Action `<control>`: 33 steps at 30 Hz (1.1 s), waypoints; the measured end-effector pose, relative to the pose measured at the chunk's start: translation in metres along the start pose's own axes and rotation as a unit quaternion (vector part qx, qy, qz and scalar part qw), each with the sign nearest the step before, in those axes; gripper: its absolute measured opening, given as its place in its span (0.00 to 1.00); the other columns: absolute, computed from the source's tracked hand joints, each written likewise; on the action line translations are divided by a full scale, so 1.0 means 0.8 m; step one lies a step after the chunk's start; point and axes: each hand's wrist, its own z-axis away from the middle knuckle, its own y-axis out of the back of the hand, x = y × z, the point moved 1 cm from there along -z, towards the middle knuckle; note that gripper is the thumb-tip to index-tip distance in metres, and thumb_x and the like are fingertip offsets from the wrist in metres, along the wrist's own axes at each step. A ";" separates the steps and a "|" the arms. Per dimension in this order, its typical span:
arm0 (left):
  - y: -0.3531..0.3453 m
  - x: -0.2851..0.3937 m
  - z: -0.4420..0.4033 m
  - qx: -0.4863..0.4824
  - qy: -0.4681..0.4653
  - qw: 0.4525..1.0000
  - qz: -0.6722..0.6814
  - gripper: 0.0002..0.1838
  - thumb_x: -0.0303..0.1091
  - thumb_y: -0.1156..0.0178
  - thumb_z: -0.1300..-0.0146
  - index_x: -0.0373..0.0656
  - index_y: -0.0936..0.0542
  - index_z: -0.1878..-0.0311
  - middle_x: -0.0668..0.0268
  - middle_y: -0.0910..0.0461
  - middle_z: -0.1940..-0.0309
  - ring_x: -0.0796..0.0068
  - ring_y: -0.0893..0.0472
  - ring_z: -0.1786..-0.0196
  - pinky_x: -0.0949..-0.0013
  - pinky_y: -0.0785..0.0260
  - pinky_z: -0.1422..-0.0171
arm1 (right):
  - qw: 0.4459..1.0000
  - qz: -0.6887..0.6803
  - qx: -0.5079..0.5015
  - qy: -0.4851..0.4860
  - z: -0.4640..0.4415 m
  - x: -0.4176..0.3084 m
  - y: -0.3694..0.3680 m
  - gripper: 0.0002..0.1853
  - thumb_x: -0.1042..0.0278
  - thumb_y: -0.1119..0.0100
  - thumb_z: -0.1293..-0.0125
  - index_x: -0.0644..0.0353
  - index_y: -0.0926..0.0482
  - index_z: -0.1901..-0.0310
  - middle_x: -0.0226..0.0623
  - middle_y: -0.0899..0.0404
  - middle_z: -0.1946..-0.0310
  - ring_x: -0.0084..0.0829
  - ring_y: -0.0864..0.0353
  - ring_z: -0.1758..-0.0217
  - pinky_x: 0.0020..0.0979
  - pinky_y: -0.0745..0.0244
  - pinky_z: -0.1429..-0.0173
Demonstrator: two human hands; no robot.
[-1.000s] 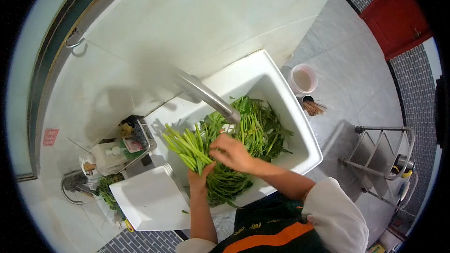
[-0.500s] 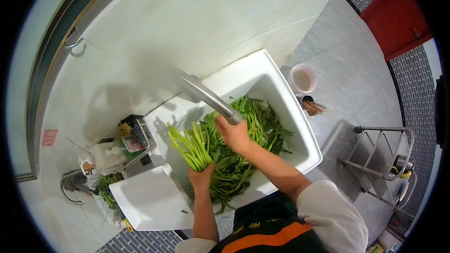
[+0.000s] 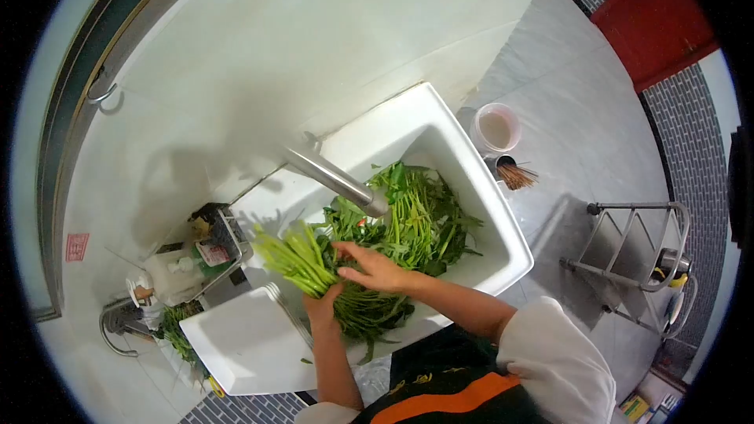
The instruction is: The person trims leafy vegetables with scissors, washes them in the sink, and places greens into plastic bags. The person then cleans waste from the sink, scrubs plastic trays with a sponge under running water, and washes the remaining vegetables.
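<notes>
Leftmost, a curved metal hook [image 3: 102, 96] is fixed to the pale tiled wall [image 3: 330, 39], and lower down a small red printed square [image 3: 76, 247] is stuck on it. A metal wire rack [image 3: 233, 239] is mounted beside the sink, with a green-and-clear bottle [image 3: 212, 255] held in it; leafy sprigs [image 3: 181, 331] are seen below. Next, a flat white panel [image 3: 245, 341] is set against the near left side of the white rectangular sink [image 3: 509, 255]. Over the sink's left part, a bundle of bright green stems [image 3: 294, 263], slightly blurred, is grasped at its lower end by the left hand [image 3: 322, 304]. The right hand [image 3: 375, 268] is held open close to the bundle, its fingers parted and not clenched. Above, a brushed-metal faucet [image 3: 334, 179] is angled over loose dark-green leafy greens [image 3: 420, 212], by which much of the basin is covered. Beyond the sink, a pale plastic bucket [image 3: 496, 127] and a container of thin brown sticks [image 3: 514, 174] are placed on grey floor tiles [image 3: 577, 122]. Farther right, a tiered metal trolley [image 3: 628, 247] is parked below a red door [image 3: 656, 20] and grey brick-patterned surface [image 3: 691, 129].
</notes>
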 end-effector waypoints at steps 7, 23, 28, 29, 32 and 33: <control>0.028 -0.009 -0.004 0.009 -0.070 0.978 0.198 0.28 0.18 0.41 0.62 0.37 0.35 0.52 0.60 0.27 0.65 0.66 0.26 0.66 0.65 0.30 0.62 | 0.988 0.096 -0.097 0.068 0.049 0.037 -0.024 0.15 0.78 0.50 0.50 0.59 0.30 0.57 0.42 0.31 0.69 0.41 0.32 0.62 0.36 0.35 0.56; 0.061 -0.001 0.020 0.013 -0.098 0.988 0.119 0.26 0.14 0.44 0.63 0.32 0.34 0.54 0.57 0.25 0.69 0.68 0.25 0.67 0.67 0.33 0.58 | 0.911 -0.134 0.191 -0.339 0.058 0.183 0.030 0.11 0.63 0.50 0.46 0.62 0.28 0.67 0.44 0.26 0.72 0.42 0.25 0.68 0.35 0.30 0.64; 0.051 0.017 0.027 0.017 -0.128 0.988 0.085 0.26 0.14 0.44 0.62 0.32 0.34 0.53 0.58 0.24 0.68 0.71 0.25 0.66 0.70 0.32 0.60 | 0.953 0.084 0.155 -0.248 0.052 0.161 0.042 0.09 0.68 0.50 0.47 0.59 0.29 0.65 0.44 0.27 0.73 0.44 0.27 0.70 0.36 0.31 0.63; 0.045 0.022 0.030 0.034 -0.174 0.980 0.088 0.24 0.14 0.43 0.61 0.32 0.33 0.55 0.59 0.24 0.69 0.72 0.25 0.66 0.71 0.32 0.61 | 0.954 0.170 0.153 -0.193 0.045 0.164 0.037 0.08 0.70 0.50 0.47 0.58 0.28 0.64 0.41 0.28 0.72 0.41 0.27 0.68 0.34 0.31 0.63; 0.049 0.023 0.038 0.030 -0.223 0.974 0.032 0.18 0.15 0.43 0.59 0.32 0.31 0.60 0.59 0.24 0.71 0.73 0.25 0.69 0.71 0.31 0.63 | 0.934 0.311 0.117 -0.130 0.025 0.170 0.017 0.10 0.73 0.50 0.49 0.56 0.27 0.63 0.38 0.33 0.68 0.35 0.31 0.61 0.32 0.32 0.60; 0.051 0.022 0.040 0.003 -0.224 0.974 -0.023 0.16 0.16 0.42 0.58 0.32 0.30 0.62 0.60 0.24 0.72 0.73 0.25 0.70 0.70 0.31 0.64 | 0.905 0.397 0.061 -0.142 0.017 0.174 0.018 0.11 0.73 0.49 0.49 0.55 0.27 0.62 0.38 0.33 0.67 0.35 0.31 0.60 0.32 0.32 0.59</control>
